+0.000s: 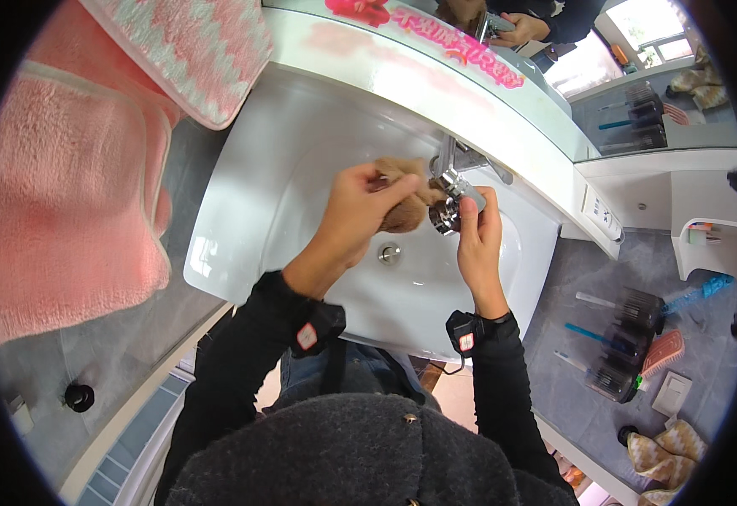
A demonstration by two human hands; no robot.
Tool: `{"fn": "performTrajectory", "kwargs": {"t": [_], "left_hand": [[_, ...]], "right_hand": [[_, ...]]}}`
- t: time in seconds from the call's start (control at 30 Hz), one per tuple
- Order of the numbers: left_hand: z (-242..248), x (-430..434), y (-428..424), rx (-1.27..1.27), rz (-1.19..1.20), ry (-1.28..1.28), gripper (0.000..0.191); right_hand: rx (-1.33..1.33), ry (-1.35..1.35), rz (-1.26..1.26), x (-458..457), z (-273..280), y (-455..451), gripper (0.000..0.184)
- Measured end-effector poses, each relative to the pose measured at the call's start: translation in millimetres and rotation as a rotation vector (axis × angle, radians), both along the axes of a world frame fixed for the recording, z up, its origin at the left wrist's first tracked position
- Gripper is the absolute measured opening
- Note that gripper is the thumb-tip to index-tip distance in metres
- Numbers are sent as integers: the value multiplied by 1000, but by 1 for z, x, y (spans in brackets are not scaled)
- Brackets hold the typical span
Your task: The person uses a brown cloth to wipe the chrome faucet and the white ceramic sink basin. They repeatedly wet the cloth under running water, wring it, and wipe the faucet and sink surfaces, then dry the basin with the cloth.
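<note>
My left hand grips a bunched brown cloth above the white washbasin. The cloth reaches to the chrome faucet on its left side. On the faucet's other side, my right hand has its thumb and fingers closed around the grey-and-chrome spout end. A round, shiny chrome spout head sticks out beside the right thumb. Below the cloth, a round metal drain stopper sits in the basin floor. No running water is visible.
Pink towels hang at the left. A white ledge and mirror run behind the basin. On the right wall are dark toothbrush cups, a pink hairbrush, a switch plate and a patterned cloth. A white tube stands near the ledge's end.
</note>
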State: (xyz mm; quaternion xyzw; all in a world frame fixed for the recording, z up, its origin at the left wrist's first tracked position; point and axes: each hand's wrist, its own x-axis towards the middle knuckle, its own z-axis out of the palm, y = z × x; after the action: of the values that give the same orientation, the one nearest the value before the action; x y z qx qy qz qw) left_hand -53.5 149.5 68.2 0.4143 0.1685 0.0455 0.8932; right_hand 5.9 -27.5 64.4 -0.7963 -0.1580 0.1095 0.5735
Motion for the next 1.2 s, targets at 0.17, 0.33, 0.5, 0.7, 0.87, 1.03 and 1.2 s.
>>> {"fn": "performTrajectory", "kwargs": {"t": [0.17,0.33,0.5,0.7,0.87,1.03,1.2], "left_hand": [[-3,-16,10,-519,-183,-290,41],[-14,18,-9,862,-13,-568,24],[-38,47,-17,765,-63,-591,24],[-64,60,-24,564,-95,-621,46],[-84,90,-31,284,-98,-701,43],[-110,126,-32,477,-120,-517,42],[-138,143,-43,373,-164,-317,26]], "right_hand": [[14,-33,21,0,-3,1,24],[91,79,-6,-4,-3,1,22],[50,30,8,-8,-5,2,23],[70,104,5,-12,-10,2,25],[80,109,6,-14,-6,4,27],[39,81,2,-14,-5,4,31],[-13,7,10,-10,-10,2,42]]}}
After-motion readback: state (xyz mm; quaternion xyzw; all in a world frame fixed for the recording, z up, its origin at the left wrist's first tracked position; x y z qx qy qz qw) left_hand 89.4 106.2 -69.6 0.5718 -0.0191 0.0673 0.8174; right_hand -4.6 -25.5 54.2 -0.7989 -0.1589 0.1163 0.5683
